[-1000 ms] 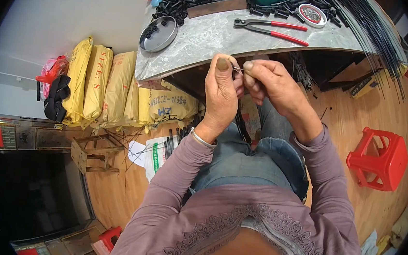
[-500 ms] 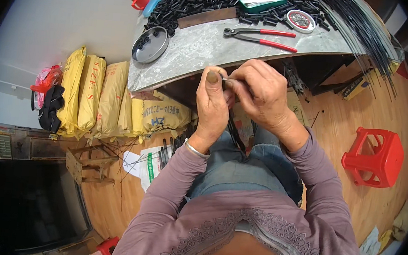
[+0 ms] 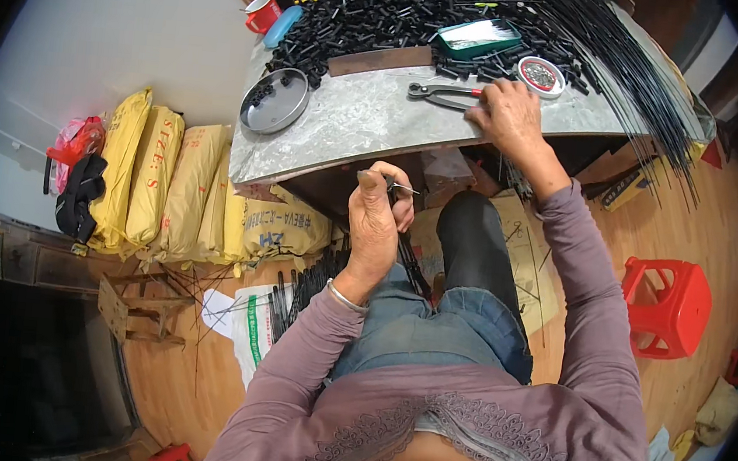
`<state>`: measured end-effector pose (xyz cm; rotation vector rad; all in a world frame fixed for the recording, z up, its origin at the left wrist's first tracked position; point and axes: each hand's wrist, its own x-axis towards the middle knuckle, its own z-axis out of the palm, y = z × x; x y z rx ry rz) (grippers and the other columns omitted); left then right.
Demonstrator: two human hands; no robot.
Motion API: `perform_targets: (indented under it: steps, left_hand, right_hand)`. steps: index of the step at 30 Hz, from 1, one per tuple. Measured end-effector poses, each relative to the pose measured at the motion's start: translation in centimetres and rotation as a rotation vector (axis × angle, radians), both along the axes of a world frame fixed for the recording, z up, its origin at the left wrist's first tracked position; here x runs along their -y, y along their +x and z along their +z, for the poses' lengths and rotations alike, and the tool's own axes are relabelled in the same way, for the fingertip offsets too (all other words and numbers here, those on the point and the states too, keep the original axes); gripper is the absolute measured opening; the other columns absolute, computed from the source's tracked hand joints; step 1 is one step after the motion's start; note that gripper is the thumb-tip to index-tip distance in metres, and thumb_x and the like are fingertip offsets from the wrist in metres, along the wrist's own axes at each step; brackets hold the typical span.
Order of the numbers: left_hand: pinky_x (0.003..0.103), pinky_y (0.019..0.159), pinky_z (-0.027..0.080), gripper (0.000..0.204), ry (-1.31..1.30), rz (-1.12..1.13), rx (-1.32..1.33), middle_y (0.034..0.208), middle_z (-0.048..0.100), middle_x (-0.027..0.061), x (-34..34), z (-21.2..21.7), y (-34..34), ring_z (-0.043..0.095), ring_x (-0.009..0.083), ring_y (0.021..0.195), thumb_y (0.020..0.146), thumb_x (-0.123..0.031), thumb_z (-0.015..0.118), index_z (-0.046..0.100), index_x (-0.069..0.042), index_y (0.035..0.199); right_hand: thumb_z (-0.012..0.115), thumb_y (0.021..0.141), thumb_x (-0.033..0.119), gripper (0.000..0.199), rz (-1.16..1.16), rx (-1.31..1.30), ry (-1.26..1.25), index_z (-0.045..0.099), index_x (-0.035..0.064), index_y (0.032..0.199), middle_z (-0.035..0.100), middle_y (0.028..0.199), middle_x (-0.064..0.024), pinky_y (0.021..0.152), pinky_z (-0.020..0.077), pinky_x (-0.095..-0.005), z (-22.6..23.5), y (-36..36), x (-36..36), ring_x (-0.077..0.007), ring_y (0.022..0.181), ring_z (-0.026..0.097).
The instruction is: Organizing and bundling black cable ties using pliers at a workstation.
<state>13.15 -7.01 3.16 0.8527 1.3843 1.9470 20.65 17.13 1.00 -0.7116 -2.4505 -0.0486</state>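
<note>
My left hand (image 3: 378,209) is closed in front of the table edge, thumb up, around a thin black rod. A short, thin metal piece (image 3: 406,185) sticks out sideways by the fingertips, too small to name. Several long black rods (image 3: 412,265) hang below this hand toward my lap. On the tabletop, my right hand (image 3: 511,116) has its fingers closed over the red handles of the pincers (image 3: 438,93). The dark jaws point left, and most of the handles is hidden under the hand.
Black tubes (image 3: 361,19) are heaped at the back, beside a wooden strip (image 3: 379,60). A round tray (image 3: 276,104), a green box (image 3: 478,42), a dish of metal bits (image 3: 540,76) and long rods (image 3: 645,79) share the table (image 3: 343,123). A red stool (image 3: 669,309) stands right.
My right hand has left my left hand and reached forward and right onto the pincers' handles. My left hand has dropped slightly toward me, still holding the rod.
</note>
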Motion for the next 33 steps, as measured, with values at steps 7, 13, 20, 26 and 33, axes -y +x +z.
perform_targets:
  steps: [7,13,20,26,33]
  left_hand:
    - [0.022,0.042,0.024,0.063,-0.030,0.129,0.133,0.052,0.032,-0.0045,0.0,0.3,-0.8,0.030,0.0045,0.045,0.094,-0.066,0.032,0.043,-0.007,0.073]
    - [0.021,0.043,0.024,0.063,-0.026,0.194,0.118,0.055,0.034,-0.0045,-0.3,0.3,-0.9,0.030,0.0039,0.046,0.092,-0.066,0.037,0.045,-0.006,0.074]
    - [0.020,0.044,0.025,0.067,-0.047,0.205,0.097,0.056,0.036,-0.0059,-0.7,0.2,-0.5,0.032,0.0024,0.049,0.091,-0.067,0.036,0.054,-0.004,0.076]
    - [0.022,0.041,0.026,0.065,-0.069,0.268,-0.038,0.053,0.036,-0.0042,-0.7,-1.5,-1.0,0.033,0.0046,0.043,0.090,-0.069,0.037,0.052,-0.006,0.084]
    - [0.018,0.044,0.027,0.065,-0.035,0.235,0.066,0.057,0.042,-0.0062,-0.4,0.1,-0.9,0.036,0.0017,0.049,0.094,-0.063,0.036,0.060,-0.005,0.079]
  right_hand:
    - [0.068,0.079,0.023,0.024,0.206,-0.073,0.144,0.055,0.0025,0.083,0.055,0.085,-0.0114,0.073,0.0423,-0.0430,-1.6,-0.2,-2.0,-0.0315,0.083,0.054]
    - [0.065,0.087,0.016,0.021,0.194,-0.306,-0.497,0.050,0.0012,0.084,0.054,0.071,-0.0083,0.059,0.0431,-0.0315,1.1,2.7,2.7,-0.0191,0.063,0.052]
    - [0.072,0.064,-0.005,0.037,0.417,-0.214,-0.261,0.046,0.0049,0.088,0.050,0.079,-0.0078,0.061,0.0395,-0.0281,3.8,7.1,9.1,-0.0219,0.067,0.049]
    - [0.072,0.059,-0.003,0.037,0.363,-0.104,-0.040,0.048,0.0080,0.085,0.054,0.085,-0.0076,0.070,0.0389,-0.0355,6.1,7.4,9.8,-0.0275,0.081,0.054]
    - [0.069,0.066,-0.008,0.031,0.437,-0.102,0.014,0.048,0.0044,0.084,0.060,0.080,-0.0078,0.057,0.0440,-0.0309,4.8,7.6,9.4,-0.0230,0.068,0.059]
